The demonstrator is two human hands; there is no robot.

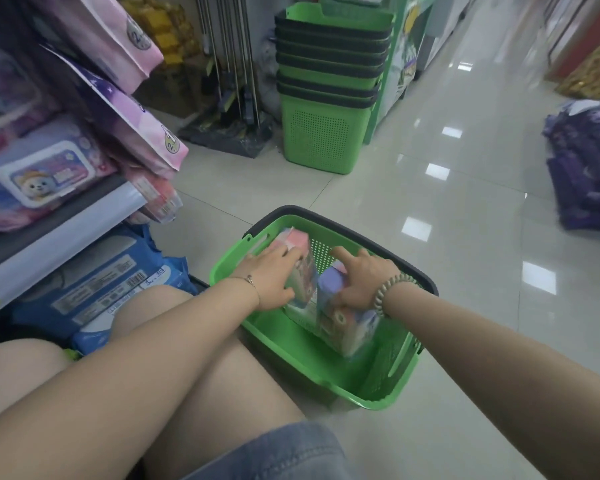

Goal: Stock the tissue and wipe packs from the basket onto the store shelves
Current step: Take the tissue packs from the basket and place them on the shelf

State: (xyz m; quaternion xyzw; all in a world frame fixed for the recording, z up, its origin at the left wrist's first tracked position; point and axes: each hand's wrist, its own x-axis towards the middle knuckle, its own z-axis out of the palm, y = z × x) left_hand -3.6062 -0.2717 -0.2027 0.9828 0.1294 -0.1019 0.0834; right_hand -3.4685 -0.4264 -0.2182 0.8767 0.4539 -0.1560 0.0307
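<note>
A green basket [302, 362] with a dark rim sits on the floor in front of my knees. Two packs stand in it on edge. My left hand [269, 280] grips the pink pack [297, 249] on the left. Curled over the top of the purple pack [329, 289] on the right, my right hand [362, 280] has its index finger pointing up. On the left, the store shelf [66, 230] holds wipe packs [42, 171] with a cartoon label, and pink tissue bags [132, 123] hang over its edge.
A stack of green baskets [326, 88] stands ahead on the tiled floor. Blue packs [111, 282] fill the bottom shelf beside my left knee. Purple packs [586, 168] are piled on the floor at the right. Mop handles [229, 57] lean at the back.
</note>
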